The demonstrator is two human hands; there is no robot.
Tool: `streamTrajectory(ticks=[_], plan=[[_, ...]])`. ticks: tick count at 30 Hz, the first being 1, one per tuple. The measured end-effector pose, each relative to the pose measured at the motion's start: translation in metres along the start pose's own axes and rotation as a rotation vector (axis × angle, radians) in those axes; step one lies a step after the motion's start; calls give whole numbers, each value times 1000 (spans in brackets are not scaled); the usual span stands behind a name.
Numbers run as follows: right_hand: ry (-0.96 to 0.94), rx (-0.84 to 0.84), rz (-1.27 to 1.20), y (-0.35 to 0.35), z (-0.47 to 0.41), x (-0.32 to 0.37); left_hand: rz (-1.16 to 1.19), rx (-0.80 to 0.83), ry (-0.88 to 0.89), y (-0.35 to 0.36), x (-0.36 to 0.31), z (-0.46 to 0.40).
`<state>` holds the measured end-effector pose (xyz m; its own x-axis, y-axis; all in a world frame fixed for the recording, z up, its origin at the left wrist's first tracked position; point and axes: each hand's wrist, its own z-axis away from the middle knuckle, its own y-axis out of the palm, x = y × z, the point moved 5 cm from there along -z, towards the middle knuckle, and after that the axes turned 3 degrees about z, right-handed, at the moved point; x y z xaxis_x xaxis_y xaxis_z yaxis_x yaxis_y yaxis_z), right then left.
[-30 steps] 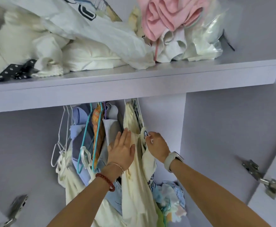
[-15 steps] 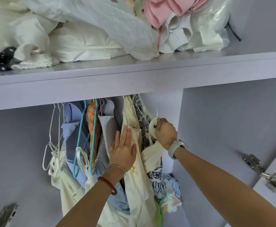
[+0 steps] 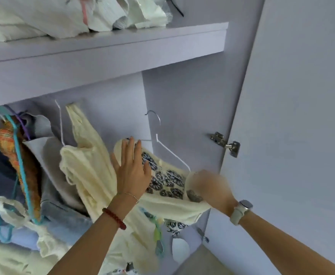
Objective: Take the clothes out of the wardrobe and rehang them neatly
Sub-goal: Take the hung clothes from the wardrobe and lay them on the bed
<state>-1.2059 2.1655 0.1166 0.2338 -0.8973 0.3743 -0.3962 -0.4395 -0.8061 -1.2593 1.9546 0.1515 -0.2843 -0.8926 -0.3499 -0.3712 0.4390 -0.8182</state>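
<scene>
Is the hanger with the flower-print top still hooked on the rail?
No: the white hanger carrying the flower-print top is tilted out in front of the wardrobe wall, its metal hook free in the air.

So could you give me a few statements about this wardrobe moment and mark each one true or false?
1. The right hand grips the floral garment. True.
2. The white hanger in that garment is hooked on a rail. False: its hook hangs free in front of the back wall.
3. The left hand is clenched in a fist. False: it lies open and flat on the clothes.
4. Clothes are piled on the shelf above. True.
5. The right wrist wears a watch. True.
</scene>
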Motion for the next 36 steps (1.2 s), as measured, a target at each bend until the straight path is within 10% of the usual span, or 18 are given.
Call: streamTrajectory(ticks=[13,22,36], plan=[[301,-163,319,-146,232,-84,296,419,381,144,-164,31],[668,-104,517,-231,380,-125,431,434,845,152,-313,157],[1163,-290,472,-265,532,-136,558,478,1059,139,-450,276]])
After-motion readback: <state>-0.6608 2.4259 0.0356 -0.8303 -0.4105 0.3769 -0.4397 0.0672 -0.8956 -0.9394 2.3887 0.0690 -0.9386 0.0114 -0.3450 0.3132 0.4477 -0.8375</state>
